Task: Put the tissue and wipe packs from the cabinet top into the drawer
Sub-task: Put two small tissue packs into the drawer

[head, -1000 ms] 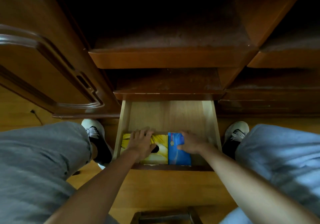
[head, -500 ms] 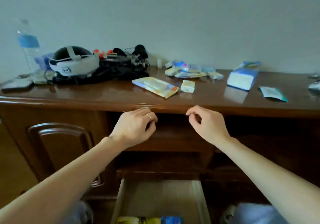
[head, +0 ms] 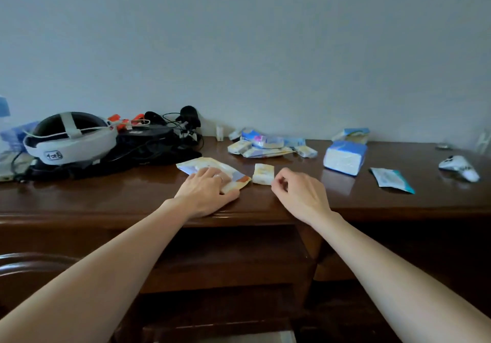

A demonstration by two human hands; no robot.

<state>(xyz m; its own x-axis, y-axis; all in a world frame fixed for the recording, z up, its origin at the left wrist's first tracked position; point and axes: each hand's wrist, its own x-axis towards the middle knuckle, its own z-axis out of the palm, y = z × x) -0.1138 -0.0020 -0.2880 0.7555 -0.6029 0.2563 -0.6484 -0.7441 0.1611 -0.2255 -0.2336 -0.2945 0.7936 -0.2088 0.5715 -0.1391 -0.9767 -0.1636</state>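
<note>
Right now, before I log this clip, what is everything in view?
flat wipe pack: 1, cream and orange, cabinet front, under left fingers
small tissue pack: 1, cream, beside it
heap of packs: several, blue and cream, by the wall
tissue brick: 1, blue and white, right of centre
pack behind it: 1, blue
teal sachet: 1, right front
headset: 1, white and black, left
cables and gear: black, orange bits
controller: 1, white, far right
cabinet top: dark brown
hands: left on wipe pack; right loosely curled, empty
</note>
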